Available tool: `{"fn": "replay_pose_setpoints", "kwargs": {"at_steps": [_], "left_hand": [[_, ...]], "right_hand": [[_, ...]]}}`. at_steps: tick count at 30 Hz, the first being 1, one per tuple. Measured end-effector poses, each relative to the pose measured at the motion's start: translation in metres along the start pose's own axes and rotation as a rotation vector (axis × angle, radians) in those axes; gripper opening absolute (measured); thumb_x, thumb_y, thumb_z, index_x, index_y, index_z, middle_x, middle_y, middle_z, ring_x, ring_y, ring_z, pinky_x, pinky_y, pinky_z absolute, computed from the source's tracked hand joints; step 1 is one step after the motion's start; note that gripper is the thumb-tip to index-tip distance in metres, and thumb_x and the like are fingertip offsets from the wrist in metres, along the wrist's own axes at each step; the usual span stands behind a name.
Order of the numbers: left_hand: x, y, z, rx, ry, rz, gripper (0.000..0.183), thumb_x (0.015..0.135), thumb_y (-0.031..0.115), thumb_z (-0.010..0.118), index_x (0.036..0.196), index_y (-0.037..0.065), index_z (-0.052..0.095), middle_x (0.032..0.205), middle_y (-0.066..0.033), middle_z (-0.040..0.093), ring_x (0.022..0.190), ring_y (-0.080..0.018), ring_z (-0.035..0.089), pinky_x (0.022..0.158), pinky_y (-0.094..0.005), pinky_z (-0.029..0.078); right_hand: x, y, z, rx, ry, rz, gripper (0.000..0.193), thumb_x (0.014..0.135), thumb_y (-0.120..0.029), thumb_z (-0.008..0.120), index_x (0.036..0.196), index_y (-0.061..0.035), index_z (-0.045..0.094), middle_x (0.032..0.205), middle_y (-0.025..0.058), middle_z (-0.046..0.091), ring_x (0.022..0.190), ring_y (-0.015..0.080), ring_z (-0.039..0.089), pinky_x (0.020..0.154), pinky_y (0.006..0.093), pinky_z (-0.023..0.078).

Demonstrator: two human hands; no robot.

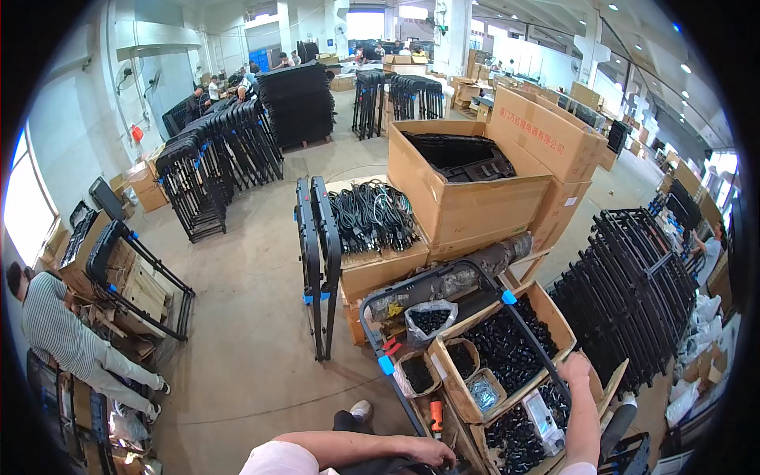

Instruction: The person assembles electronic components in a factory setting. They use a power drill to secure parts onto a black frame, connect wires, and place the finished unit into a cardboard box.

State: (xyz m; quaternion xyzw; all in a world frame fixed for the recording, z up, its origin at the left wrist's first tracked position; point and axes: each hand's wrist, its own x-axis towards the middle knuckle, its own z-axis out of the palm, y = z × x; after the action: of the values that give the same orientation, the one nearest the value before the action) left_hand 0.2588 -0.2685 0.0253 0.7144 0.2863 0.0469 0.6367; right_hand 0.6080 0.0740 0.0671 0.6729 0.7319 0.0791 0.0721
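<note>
A black U-shaped tubular frame (465, 267) with blue clips leans across the parts boxes in front of me. My right hand (575, 368) is closed around its right leg, above the box edge. Low in the middle, my left hand (434, 453) has curled fingers close to the lower end of the left leg; what they hold is hidden. Under the frame is a cardboard box of small black parts (518, 336). A small box of silver screws (483, 390) sits in its near corner. An orange-and-black power screwdriver (436, 416) stands beside the left leg.
Two upright folded black frames (318, 261) stand ahead, beside a carton topped with black cables (372, 214). A large open carton (491, 210) holds black panels. Stacked black frames (633, 289) lean at right. A person in a striped shirt (59, 324) stands at left.
</note>
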Motion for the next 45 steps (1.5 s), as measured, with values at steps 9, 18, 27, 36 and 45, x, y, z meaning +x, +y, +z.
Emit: {"fn": "replay_pose_setpoints", "kwargs": {"at_steps": [9, 18, 27, 36, 45], "left_hand": [[0.006, -0.006, 0.009, 0.070, 0.106, 0.051, 0.045, 0.101, 0.028, 0.068, 0.140, 0.008, 0.062, 0.126, -0.0232, 0.071, 0.114, -0.0416, 0.069, 0.095, -0.0500, 0.053], [0.005, -0.005, 0.003, 0.064, 0.094, 0.043, 0.032, 0.095, 0.018, 0.067, 0.126, 0.010, 0.068, 0.107, -0.0184, 0.065, 0.105, -0.0404, 0.065, 0.088, -0.0499, 0.052], [0.005, -0.037, 0.003, 0.533, 0.261, 0.292, 0.037, 0.110, 0.036, 0.050, 0.136, 0.014, 0.062, 0.120, -0.0184, 0.070, 0.118, -0.0353, 0.065, 0.100, -0.0497, 0.050], [-0.008, -0.015, -0.011, 0.456, 0.124, 0.216, 0.053, 0.105, 0.056, 0.053, 0.132, 0.012, 0.063, 0.111, -0.0186, 0.074, 0.104, -0.0417, 0.070, 0.086, -0.0522, 0.056], [-0.009, -0.025, -0.017, 0.467, 0.207, 0.218, 0.061, 0.089, 0.061, 0.074, 0.128, 0.015, 0.062, 0.104, -0.0157, 0.074, 0.099, -0.0397, 0.071, 0.078, -0.0522, 0.056]], "right_hand": [[0.011, 0.004, 0.003, -0.016, -0.101, 0.027, 0.058, 0.089, -0.054, 0.071, 0.106, 0.0003, 0.081, 0.112, 0.0239, 0.079, 0.110, 0.0358, 0.076, 0.096, 0.0444, 0.061], [0.008, 0.014, -0.019, -0.207, -0.431, -0.080, 0.070, 0.065, -0.053, 0.093, 0.113, -0.0028, 0.081, 0.122, 0.0199, 0.077, 0.115, 0.0326, 0.075, 0.098, 0.0420, 0.061], [0.009, 0.025, -0.028, -0.022, -0.363, -0.046, 0.045, 0.067, -0.035, 0.091, 0.096, -0.0021, 0.081, 0.087, 0.0134, 0.080, 0.076, 0.0248, 0.079, 0.079, 0.0358, 0.064], [0.014, 0.036, 0.003, -0.292, -0.490, -0.052, 0.039, 0.067, -0.023, 0.083, 0.103, -0.0069, 0.083, 0.108, 0.0169, 0.081, 0.104, 0.0309, 0.078, 0.093, 0.0416, 0.062], [0.014, 0.044, 0.022, -0.079, -0.149, 0.032, 0.037, 0.085, -0.030, 0.074, 0.108, -0.0022, 0.082, 0.117, 0.0221, 0.078, 0.115, 0.0331, 0.075, 0.100, 0.0448, 0.060]]}}
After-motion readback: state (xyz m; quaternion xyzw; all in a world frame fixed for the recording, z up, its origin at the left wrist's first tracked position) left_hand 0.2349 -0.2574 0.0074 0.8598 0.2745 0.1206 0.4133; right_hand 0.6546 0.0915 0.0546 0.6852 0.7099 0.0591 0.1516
